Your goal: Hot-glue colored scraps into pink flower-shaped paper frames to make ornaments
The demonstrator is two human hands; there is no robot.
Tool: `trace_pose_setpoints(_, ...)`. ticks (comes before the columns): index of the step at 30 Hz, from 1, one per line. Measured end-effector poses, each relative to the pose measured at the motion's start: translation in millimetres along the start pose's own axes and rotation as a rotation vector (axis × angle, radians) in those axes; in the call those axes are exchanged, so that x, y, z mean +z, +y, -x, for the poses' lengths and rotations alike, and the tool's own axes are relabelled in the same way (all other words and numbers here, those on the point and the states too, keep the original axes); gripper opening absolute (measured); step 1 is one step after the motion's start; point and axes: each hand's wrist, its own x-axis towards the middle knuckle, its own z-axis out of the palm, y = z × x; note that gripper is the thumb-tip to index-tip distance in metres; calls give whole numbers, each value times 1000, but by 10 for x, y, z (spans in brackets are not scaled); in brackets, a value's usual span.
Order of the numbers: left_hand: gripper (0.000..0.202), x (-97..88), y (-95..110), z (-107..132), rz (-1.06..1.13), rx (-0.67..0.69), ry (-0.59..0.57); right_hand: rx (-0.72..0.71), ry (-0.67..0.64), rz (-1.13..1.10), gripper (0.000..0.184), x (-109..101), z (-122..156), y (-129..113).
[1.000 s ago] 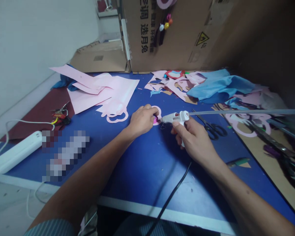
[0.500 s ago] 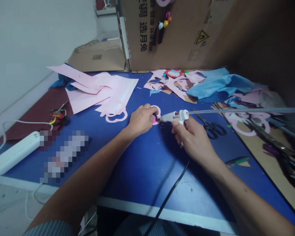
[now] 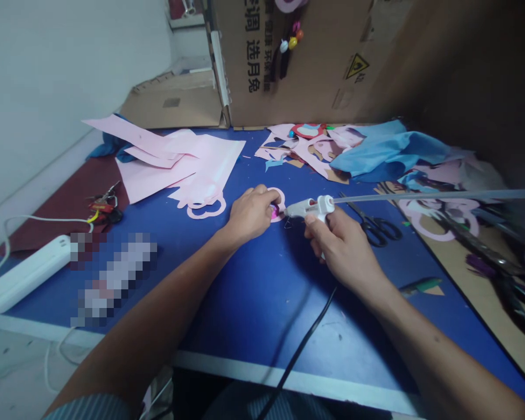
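My right hand [image 3: 343,248] grips a white hot glue gun [image 3: 310,207] with a long clear glue stick [image 3: 437,196] trailing to the right. Its nozzle points left and reaches a small magenta piece [image 3: 275,212]. My left hand [image 3: 250,213] is closed, pinching that magenta piece down on a pink paper ring [image 3: 280,193] that lies on the blue mat [image 3: 254,291]. The gun's black cord [image 3: 297,356] runs down toward me.
Black scissors [image 3: 376,224] lie just right of my right hand. Pink paper sheets [image 3: 179,163] and a pink cutout [image 3: 207,207] lie left; scraps and blue cloth [image 3: 389,151] are behind. A white power strip [image 3: 24,274] sits far left. A cardboard box [image 3: 297,58] stands at the back.
The glue gun's nozzle has shifted slightly left toward the magenta piece. My left hand stays pinched in place.
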Motion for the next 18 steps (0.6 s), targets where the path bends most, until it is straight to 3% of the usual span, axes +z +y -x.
trace_pose_setpoints(18, 31, -14, 31, 12, -3, -12, 11, 20, 34, -2, 39, 19, -41, 46)
